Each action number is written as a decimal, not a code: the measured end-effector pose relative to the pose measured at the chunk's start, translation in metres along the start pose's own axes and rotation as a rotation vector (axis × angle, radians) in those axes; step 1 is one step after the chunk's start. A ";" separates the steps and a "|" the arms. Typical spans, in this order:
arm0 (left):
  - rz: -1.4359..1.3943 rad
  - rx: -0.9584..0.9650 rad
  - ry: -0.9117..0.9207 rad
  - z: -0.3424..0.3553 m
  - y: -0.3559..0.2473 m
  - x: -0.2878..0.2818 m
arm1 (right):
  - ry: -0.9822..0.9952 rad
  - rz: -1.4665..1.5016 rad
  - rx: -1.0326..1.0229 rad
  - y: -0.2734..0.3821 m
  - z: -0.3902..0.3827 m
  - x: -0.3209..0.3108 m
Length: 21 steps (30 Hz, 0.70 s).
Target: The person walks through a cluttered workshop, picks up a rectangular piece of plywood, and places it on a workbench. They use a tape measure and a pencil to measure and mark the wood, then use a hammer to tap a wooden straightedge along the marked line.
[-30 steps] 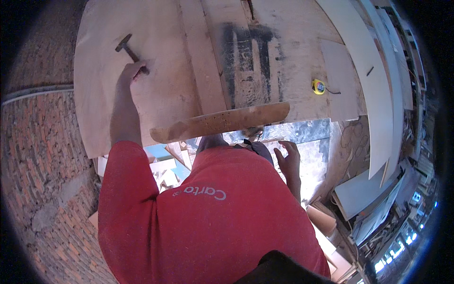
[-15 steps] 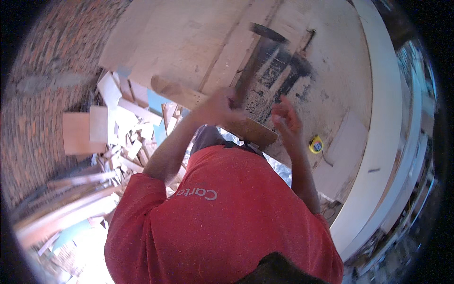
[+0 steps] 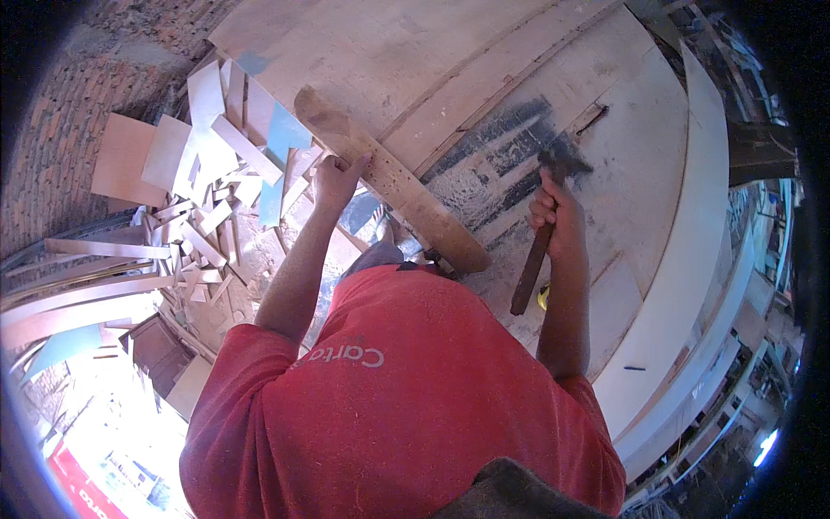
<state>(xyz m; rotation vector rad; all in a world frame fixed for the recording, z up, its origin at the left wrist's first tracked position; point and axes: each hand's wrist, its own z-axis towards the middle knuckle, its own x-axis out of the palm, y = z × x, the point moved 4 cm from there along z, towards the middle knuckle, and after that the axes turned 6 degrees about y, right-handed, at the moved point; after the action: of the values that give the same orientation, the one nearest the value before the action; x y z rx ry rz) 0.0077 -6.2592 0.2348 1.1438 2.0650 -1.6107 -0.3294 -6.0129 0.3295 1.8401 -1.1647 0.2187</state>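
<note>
Right hand wraps round the handle of a hammer, fingers closed on it, up close to the head; the long end of the handle points back toward the person, at the right of the scene. Left hand is on the near edge of a wooden board with rounded ends, toward its far left end, one digit over the top face; underside hidden, so can't tell if it pinches or just presses. Board lies slantwise along the near edge of the table. Yellow tape measure is just beside the handle's near end, mostly hidden by the right forearm. Scrap pile on the floor at left.

Risks, as judged: the high hold on the handle could make a blow short or glancing, and the loose end could knock the tape. Board support is unclear; if it overhangs, pressing on the outer side could tip it or slide it off. A light left hold could let it shift under a hit. Left digits on the board could get struck if a blow strays.
</note>
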 end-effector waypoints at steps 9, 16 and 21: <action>-0.537 -0.353 0.466 0.005 0.009 0.022 | -0.271 -1.419 -0.492 -0.076 0.068 -0.014; -0.622 -0.377 0.629 0.013 0.019 0.021 | -0.400 -1.660 -0.685 -0.091 0.082 0.048; -0.595 -0.351 0.598 0.013 0.014 0.018 | -0.333 -1.840 -0.561 -0.092 0.110 0.041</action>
<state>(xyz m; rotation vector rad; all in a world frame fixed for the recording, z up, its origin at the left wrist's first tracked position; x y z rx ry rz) 0.0033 -6.2628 0.2088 1.0175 3.1565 -1.0824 -0.2677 -6.1111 0.2354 1.7184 0.5783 -1.3094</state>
